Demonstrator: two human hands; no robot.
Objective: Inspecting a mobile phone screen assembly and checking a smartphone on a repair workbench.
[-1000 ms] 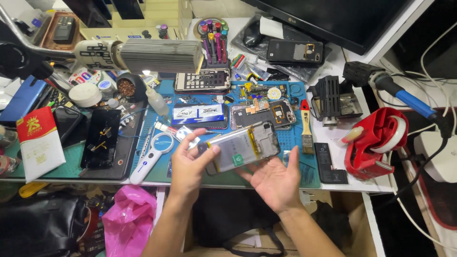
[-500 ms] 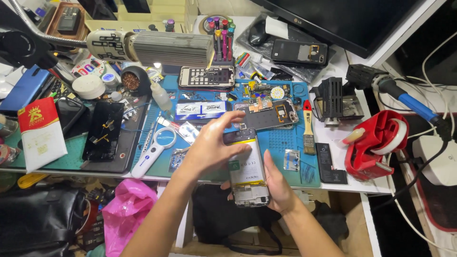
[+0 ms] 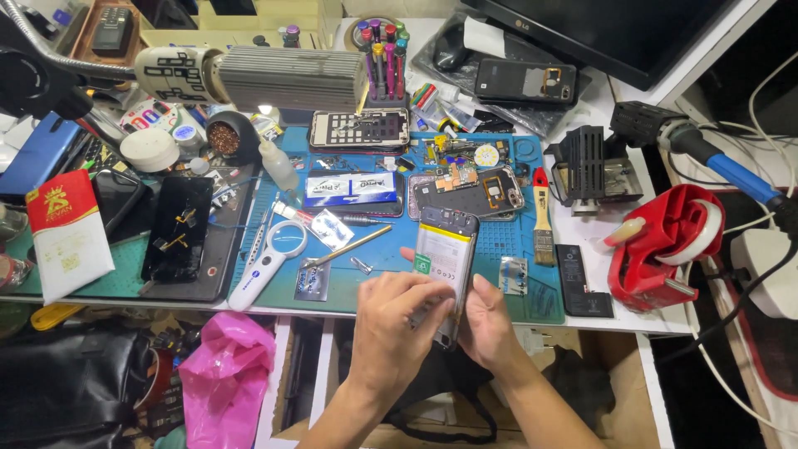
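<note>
White workbench (image 3: 644, 320) under blue mat (image 3: 507, 241), red tape dispenser (image 3: 665, 241)

Opened phone (image 3: 445, 268), back cover off, white battery exposed, upright lengthwise, above blue mat edge

1 head-worn camera looks steeply down and forward from close above the near edge of the surface (image 3: 582, 320), toward its far edge.

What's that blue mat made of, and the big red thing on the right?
The blue mat looks like soft rubber or silicone: matte, with moulded little compartments along its top. The red tape dispenser looks like hard glossy plastic, since light shines off its curved body. I can't be fully sure from here.
</note>
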